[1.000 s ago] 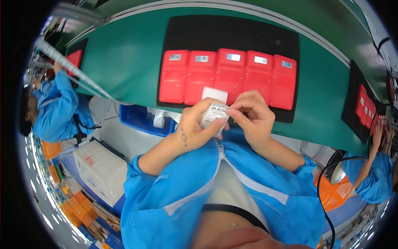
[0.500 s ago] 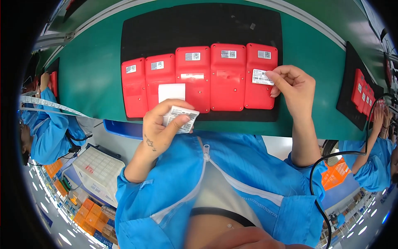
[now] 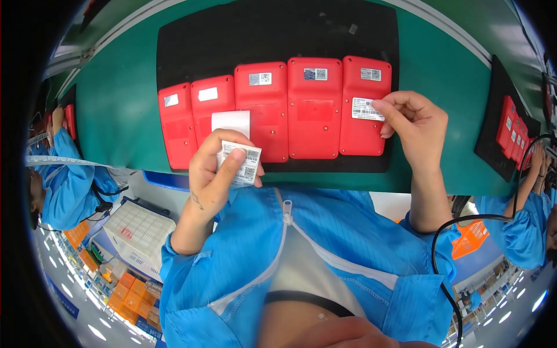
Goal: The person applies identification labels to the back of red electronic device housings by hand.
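Note:
My right hand (image 3: 420, 124) pinches the right end of a white printed label (image 3: 362, 109) between thumb and forefinger. The label lies level over the middle of the rightmost red casing (image 3: 362, 139); I cannot tell whether it is stuck down. My left hand (image 3: 209, 168) grips a folded strip of labels (image 3: 248, 159), thumb on top, with its blank white backing (image 3: 232, 120) sticking up beyond the fingers. That strip hides part of the second red casing (image 3: 217, 103) from the left. Each casing in the row carries a small label near its top.
The casings rest on a black mat (image 3: 272, 29) over a green tabletop (image 3: 122, 116). Below the table's left side are a blue bin (image 3: 165, 181) and a white crate (image 3: 136, 232). A black cable (image 3: 444, 232) hangs at right. Co-workers in blue (image 3: 69, 191) sit on either side.
My left hand and the label strip have shifted a little left, and the strip has turned more upright. The right hand keeps its pinch on the label over the rightmost casing.

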Demonstrator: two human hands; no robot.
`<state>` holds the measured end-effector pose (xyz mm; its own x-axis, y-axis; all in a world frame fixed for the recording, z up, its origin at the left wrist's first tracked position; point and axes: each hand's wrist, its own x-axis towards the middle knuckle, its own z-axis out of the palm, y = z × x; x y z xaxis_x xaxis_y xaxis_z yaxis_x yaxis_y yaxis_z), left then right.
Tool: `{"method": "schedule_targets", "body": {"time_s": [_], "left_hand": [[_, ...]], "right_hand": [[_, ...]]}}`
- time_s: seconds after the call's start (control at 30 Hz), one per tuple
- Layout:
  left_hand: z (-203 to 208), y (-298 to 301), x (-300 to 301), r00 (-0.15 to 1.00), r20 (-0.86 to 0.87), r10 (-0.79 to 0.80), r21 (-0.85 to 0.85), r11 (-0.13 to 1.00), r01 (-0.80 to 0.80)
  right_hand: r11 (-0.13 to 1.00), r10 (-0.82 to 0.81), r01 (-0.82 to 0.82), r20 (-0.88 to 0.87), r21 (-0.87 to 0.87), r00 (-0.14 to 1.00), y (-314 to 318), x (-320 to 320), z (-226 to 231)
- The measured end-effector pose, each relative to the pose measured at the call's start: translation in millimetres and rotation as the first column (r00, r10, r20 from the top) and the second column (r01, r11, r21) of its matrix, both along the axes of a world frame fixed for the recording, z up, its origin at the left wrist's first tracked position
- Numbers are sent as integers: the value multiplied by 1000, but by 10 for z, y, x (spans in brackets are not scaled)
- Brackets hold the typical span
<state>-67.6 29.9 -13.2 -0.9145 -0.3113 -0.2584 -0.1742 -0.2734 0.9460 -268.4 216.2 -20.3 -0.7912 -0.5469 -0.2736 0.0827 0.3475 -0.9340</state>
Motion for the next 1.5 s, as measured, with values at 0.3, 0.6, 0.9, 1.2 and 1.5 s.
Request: {"method": "schedule_targets", "body": {"time_s": [0.3, 0.6, 0.9, 1.2, 1.5], "left_hand": [[-18, 10, 3, 1000, -20, 24, -21, 999, -24], [-28, 143, 14, 992, 55, 110, -117, 988, -103], [56, 118, 54, 992, 100, -77, -3, 997, 78], [16, -113, 241, 997, -7, -75, -236, 969, 71], [36, -112, 188, 998, 6, 70, -12, 997, -70]], "right_hand": [[999, -2, 4, -47, 40, 999, -39, 41, 30], [954, 300, -289, -233, 81, 925, -309, 357, 198], [858, 261, -411, -428, -308, 865, -493, 813, -1], [997, 58, -58, 13, -50, 998, -401, 307, 78], [999, 10, -9, -21, 37, 1000, -417, 367, 92]]}}
